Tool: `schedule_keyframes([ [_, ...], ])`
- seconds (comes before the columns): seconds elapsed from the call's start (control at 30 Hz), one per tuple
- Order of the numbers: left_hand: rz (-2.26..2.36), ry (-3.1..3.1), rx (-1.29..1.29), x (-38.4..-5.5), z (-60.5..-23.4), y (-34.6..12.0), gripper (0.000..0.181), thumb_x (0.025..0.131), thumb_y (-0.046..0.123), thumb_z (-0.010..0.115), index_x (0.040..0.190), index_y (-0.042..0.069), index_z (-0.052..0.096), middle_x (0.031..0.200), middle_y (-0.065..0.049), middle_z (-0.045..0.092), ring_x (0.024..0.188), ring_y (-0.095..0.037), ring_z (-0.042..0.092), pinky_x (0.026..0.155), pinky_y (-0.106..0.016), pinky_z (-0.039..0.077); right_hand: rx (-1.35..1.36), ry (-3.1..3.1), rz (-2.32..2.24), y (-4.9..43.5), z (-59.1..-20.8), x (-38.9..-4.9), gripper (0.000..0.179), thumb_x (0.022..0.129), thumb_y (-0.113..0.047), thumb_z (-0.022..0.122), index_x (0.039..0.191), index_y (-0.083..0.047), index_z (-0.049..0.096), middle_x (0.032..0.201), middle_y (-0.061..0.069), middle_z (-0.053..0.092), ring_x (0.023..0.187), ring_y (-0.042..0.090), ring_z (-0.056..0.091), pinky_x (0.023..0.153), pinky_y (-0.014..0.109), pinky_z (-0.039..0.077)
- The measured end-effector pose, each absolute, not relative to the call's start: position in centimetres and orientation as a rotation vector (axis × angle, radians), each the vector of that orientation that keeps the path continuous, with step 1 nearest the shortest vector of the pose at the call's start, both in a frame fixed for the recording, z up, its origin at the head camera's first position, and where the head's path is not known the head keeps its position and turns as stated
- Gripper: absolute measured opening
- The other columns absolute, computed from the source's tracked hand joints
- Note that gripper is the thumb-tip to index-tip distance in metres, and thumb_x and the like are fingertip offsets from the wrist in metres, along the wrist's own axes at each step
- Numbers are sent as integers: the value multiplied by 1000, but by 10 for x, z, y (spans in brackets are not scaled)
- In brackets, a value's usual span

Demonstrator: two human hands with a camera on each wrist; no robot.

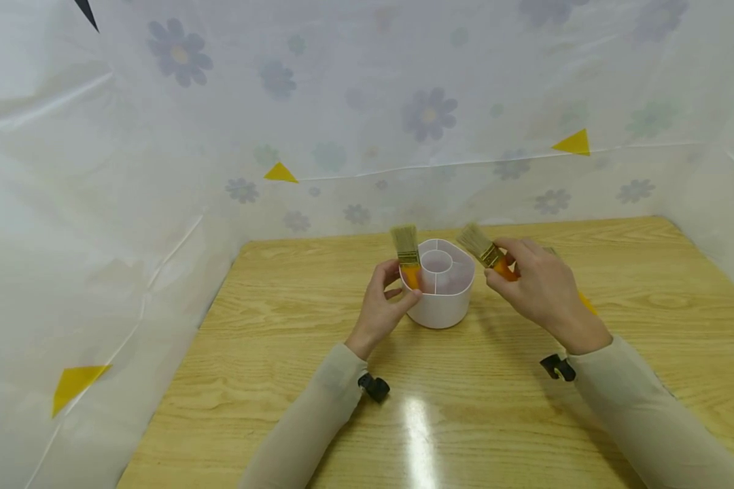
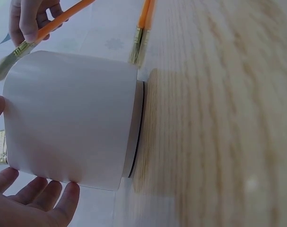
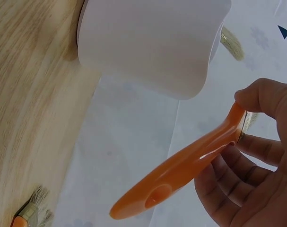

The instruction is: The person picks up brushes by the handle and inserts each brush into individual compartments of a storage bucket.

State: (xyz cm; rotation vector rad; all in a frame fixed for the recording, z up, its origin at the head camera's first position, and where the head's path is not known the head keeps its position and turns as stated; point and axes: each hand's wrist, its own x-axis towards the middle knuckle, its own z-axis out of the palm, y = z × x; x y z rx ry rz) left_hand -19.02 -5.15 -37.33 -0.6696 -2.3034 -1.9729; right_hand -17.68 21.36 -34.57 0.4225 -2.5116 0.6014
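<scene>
A white round organizer (image 1: 438,311) with inner dividers and a central ring stands on the table. My left hand (image 1: 379,305) holds its near left side, thumb by the rim and fingers against the wall. A paintbrush (image 1: 406,239) stands bristles up in the organizer's left compartment. To the right, my right hand (image 1: 541,288) pinches a second paintbrush (image 1: 478,243) near the metal band, bristles up and tilted left. Its orange handle (image 3: 176,172) hangs free below the fingers in the right wrist view. Another paintbrush (image 1: 588,304) lies on the table, partly hidden behind the right hand.
The wood-grain table (image 1: 269,380) ends at a white flowered sheet (image 1: 355,122) at the back, with more sheeting on both sides. Yellow triangles (image 1: 573,142) mark the sheet. Black wrist mounts (image 1: 374,388) sit on both sleeves.
</scene>
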Motion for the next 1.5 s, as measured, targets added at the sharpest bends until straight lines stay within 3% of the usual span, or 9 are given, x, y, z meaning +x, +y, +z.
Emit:
schedule_keyframes([
  [1.17,-1972,-2330,-662,-192,-376,-52,62,88,7,66,140,-3,36,140,-21,42,128,-36,41,100,-56,38,477,-2428,600,205,-339,-180,47,80,-21,72,123,-6,59,85,6,58,63,18,51,48,32,38],
  [1.5,-1936,-2309,-629,-210,-408,-51,62,87,17,70,141,13,39,139,-6,45,127,-24,44,99,-46,42,469,-2427,601,202,-336,-179,48,80,-23,73,123,-8,60,86,6,60,65,18,52,50,33,39],
])
